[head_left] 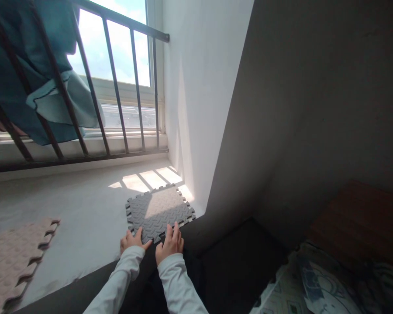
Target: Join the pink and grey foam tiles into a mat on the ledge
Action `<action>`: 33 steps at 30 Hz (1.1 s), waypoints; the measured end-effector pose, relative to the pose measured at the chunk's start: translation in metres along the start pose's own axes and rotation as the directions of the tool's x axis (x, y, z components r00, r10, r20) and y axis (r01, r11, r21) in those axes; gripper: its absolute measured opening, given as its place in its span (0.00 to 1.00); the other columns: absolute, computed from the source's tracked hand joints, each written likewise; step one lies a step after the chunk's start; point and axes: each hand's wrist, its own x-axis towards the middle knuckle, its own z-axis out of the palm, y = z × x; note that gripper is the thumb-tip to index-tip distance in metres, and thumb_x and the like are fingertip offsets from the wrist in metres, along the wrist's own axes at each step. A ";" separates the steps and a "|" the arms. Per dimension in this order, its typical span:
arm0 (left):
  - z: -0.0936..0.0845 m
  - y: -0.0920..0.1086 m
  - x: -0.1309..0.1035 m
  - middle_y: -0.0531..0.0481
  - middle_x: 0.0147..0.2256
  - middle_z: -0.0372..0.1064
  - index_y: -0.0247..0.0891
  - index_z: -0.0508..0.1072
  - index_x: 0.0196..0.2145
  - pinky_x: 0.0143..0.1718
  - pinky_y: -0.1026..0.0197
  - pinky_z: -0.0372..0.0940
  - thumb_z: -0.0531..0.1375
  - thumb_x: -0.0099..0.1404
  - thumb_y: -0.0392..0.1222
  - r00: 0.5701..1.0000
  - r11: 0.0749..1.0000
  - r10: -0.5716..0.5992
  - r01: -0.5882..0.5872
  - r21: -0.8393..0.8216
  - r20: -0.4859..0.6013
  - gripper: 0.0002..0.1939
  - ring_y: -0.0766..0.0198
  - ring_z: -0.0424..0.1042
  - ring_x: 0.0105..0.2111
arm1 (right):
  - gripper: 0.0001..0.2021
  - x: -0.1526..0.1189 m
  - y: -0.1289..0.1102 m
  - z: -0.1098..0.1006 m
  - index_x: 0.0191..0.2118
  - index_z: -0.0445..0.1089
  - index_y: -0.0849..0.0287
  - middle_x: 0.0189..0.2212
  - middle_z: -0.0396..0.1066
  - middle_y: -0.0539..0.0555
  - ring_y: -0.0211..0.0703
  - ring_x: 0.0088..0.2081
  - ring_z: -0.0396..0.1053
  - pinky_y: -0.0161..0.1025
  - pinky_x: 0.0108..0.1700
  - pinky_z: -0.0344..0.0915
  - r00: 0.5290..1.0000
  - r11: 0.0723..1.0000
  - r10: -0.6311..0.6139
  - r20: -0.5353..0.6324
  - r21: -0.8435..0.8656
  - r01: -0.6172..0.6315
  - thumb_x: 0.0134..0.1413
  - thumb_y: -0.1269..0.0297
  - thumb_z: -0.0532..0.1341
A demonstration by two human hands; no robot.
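Note:
A grey foam puzzle mat (160, 209) with interlocking teeth lies on the window ledge, against the wall corner. My left hand (133, 240) is at its near left corner, thumb and fingers spread apart with the thumb reaching along the near edge. Along that same edge, my right hand (170, 244) touches the mat with its fingers stretched forward over the rim. Neither hand is wrapped round anything that shows. Sunlight falls across part of the mat.
A pinkish-beige foam mat (13, 261) lies on the pale ledge (81, 222) at left. Behind stands a metal railing (114, 83) before the window, with blue-green cloth (49, 56) beyond its bars. The ledge drops off in front. A brown wooden surface (360, 222) sits at right.

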 end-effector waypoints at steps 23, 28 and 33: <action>0.003 0.023 0.026 0.36 0.57 0.49 0.39 0.56 0.56 0.52 0.51 0.46 0.53 0.49 0.61 0.978 0.974 0.207 -0.208 0.087 0.023 0.40 0.47 0.55 0.53 | 0.26 0.042 -0.006 0.022 0.54 0.56 0.54 0.60 0.44 0.59 0.49 0.59 0.44 0.50 0.54 0.49 0.925 0.950 0.156 0.346 -0.309 -0.045 0.46 0.62 0.54; -0.017 0.001 0.027 0.37 0.57 0.52 0.36 0.55 0.57 0.53 0.49 0.48 0.51 0.53 0.56 0.943 0.944 0.324 -0.328 0.043 0.077 0.36 0.49 0.56 0.53 | 0.29 0.049 -0.006 0.028 0.56 0.54 0.49 0.61 0.41 0.59 0.52 0.60 0.37 0.56 0.55 0.41 0.861 0.921 0.156 0.484 -0.386 0.050 0.45 0.63 0.57; -0.037 -0.124 0.035 0.39 0.56 0.54 0.35 0.58 0.55 0.55 0.44 0.43 0.50 0.53 0.46 0.967 0.974 0.225 -0.221 0.051 -0.117 0.31 0.51 0.57 0.53 | 0.34 0.050 -0.008 0.021 0.56 0.53 0.51 0.60 0.44 0.62 0.53 0.60 0.41 0.58 0.56 0.37 0.838 0.853 0.134 0.529 -0.491 0.174 0.39 0.61 0.62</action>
